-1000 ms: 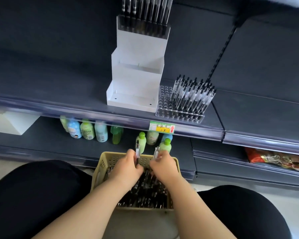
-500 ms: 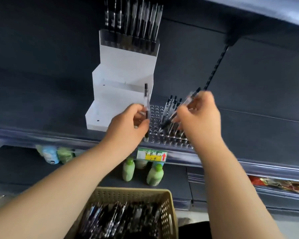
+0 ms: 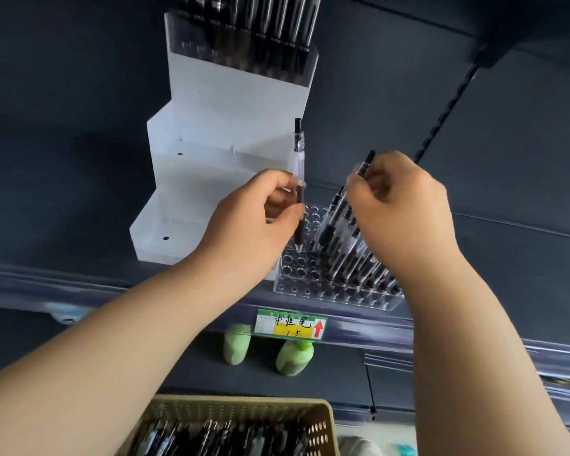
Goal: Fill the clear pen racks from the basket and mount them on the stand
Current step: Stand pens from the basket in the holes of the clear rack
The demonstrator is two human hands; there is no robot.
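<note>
The left hand pinches a clear pen upright, its tip just above the empty holes, lined up to drop straight in. At 3 o'clock from it, the right hand pinches a second pen, slanted to match the leaning rows in the rack's right half. The clear pen rack lies on the shelf beneath both hands. The white stand, at 11 o'clock, carries one filled rack on top. The basket of pens sits at 6 o'clock.

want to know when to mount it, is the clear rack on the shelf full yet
Partly full. The clear rack holds pens only on its right side; the holes on its left are empty.
</note>
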